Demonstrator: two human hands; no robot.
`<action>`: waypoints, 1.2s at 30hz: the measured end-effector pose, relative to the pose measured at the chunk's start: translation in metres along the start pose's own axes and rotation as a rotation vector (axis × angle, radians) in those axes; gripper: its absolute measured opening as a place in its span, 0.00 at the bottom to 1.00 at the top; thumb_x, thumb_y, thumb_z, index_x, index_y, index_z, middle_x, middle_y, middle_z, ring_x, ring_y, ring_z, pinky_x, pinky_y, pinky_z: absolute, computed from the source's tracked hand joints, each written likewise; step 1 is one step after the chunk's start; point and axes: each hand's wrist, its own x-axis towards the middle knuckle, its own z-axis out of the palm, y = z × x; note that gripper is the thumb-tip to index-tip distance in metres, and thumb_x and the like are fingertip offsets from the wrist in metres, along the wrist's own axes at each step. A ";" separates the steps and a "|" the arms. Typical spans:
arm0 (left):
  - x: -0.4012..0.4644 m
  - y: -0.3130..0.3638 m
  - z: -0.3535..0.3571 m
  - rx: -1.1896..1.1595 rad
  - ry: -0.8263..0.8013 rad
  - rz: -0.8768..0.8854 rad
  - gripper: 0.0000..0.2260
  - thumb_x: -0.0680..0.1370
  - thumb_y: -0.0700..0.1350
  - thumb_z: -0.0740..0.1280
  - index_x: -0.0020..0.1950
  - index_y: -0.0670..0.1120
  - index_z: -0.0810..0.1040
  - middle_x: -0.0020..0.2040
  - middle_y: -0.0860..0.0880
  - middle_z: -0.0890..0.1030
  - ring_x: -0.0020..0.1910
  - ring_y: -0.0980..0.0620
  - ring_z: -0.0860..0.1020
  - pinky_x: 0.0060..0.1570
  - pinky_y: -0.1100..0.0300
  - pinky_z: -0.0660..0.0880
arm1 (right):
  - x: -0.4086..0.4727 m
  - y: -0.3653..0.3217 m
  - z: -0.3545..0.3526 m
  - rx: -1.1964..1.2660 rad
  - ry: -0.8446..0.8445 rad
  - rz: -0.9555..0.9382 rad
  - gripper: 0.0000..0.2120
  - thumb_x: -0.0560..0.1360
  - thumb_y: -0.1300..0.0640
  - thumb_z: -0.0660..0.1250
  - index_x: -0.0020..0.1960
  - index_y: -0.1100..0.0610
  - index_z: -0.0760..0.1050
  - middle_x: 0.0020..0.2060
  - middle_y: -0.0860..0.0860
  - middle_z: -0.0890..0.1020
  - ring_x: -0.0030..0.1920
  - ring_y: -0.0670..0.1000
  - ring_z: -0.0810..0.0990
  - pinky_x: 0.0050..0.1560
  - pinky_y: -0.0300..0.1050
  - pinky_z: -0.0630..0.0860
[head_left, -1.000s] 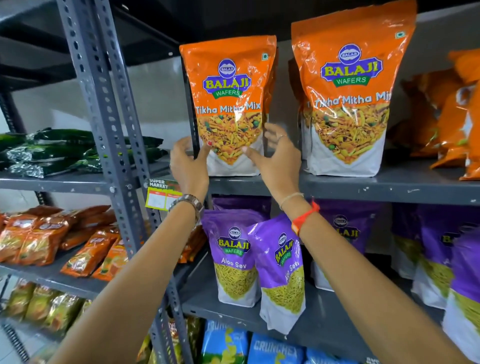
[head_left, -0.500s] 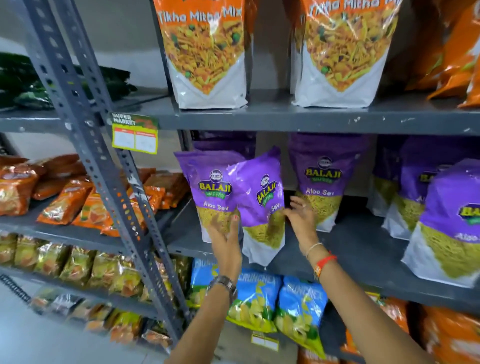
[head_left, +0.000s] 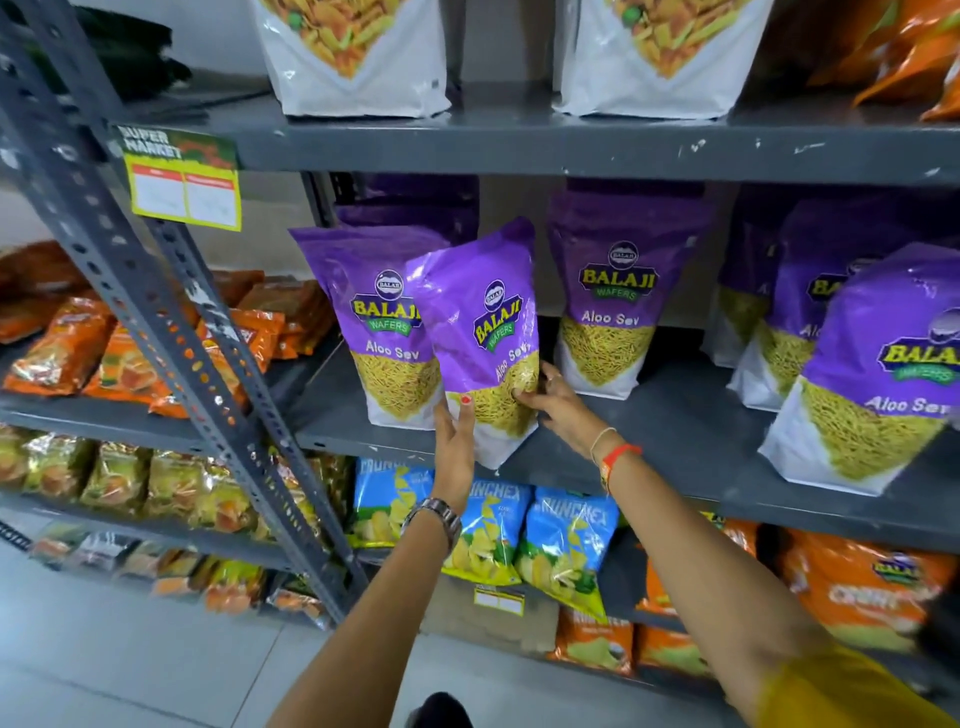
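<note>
Price tag (head_left: 182, 182) on rack post, far left. Upright Aloo Sev pouch (head_left: 374, 322) on middle shelf (head_left: 675, 415). Left hand (head_left: 454, 447) grips tilted pouch (head_left: 483, 322) at lower left, thumb on front. Pouch sits at shelf's front lip, top leaning right. Right hand (head_left: 558, 410) pinches lower right edge. Next pouch (head_left: 618, 296) just beside, pretty snug.

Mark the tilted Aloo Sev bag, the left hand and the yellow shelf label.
tilted Aloo Sev bag (head_left: 470, 288), head view, purple upper front.
left hand (head_left: 454, 448), head view, back of hand.
yellow shelf label (head_left: 182, 182), head view, its middle.
</note>
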 end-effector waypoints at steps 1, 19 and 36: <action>0.001 0.000 0.000 -0.001 0.008 0.013 0.25 0.80 0.51 0.55 0.75 0.52 0.51 0.76 0.49 0.57 0.74 0.48 0.60 0.71 0.41 0.60 | -0.003 0.000 -0.002 -0.016 -0.006 -0.013 0.28 0.74 0.68 0.64 0.71 0.59 0.60 0.64 0.56 0.74 0.63 0.53 0.72 0.57 0.42 0.72; 0.041 0.013 0.060 0.043 -0.299 -0.079 0.04 0.79 0.47 0.60 0.51 0.50 0.72 0.46 0.53 0.78 0.49 0.48 0.76 0.46 0.52 0.75 | -0.062 0.007 -0.070 -0.024 0.548 -0.172 0.39 0.62 0.60 0.79 0.70 0.55 0.67 0.50 0.56 0.83 0.48 0.51 0.82 0.53 0.48 0.79; 0.053 -0.004 0.090 0.099 -0.342 -0.085 0.10 0.79 0.49 0.58 0.57 0.46 0.71 0.57 0.45 0.76 0.59 0.43 0.75 0.57 0.43 0.74 | -0.068 0.016 -0.077 -0.112 0.728 -0.129 0.34 0.60 0.52 0.79 0.64 0.53 0.73 0.56 0.61 0.80 0.53 0.57 0.82 0.56 0.54 0.80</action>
